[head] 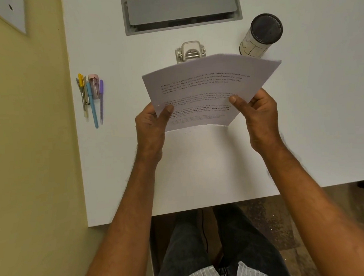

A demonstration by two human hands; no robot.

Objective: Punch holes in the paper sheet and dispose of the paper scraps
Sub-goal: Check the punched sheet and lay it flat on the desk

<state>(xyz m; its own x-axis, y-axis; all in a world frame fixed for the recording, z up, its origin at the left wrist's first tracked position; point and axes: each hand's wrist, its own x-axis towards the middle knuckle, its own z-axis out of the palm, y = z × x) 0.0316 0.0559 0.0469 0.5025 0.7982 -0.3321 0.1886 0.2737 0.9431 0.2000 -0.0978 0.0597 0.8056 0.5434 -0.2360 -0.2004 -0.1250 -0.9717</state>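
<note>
We hold the paper sheet (pixel 207 85) above the white desk (pixel 201 169), lifted clear of the surface and tilted away from us. It is white, bowed into a shallow arch, with several blocks of printed text; the lower lines are bolder. Its edges look layered, so it may be more than one sheet; we cannot tell. Left hand (pixel 152 127) pinches the lower left edge, thumb on the printed face. Right hand (pixel 259 114) pinches the lower right edge the same way.

Behind the sheet's far edge sits the metal hole punch (pixel 190 51), its front partly hidden by the paper. To the right, a cylindrical container (pixel 261 34) with a dark lid, near the sheet's upper right corner. Well to the left, a cluster of pens (pixel 92 97) lying on the desk. At the far edge, a grey cable tray (pixel 180 7) set into the desk.
</note>
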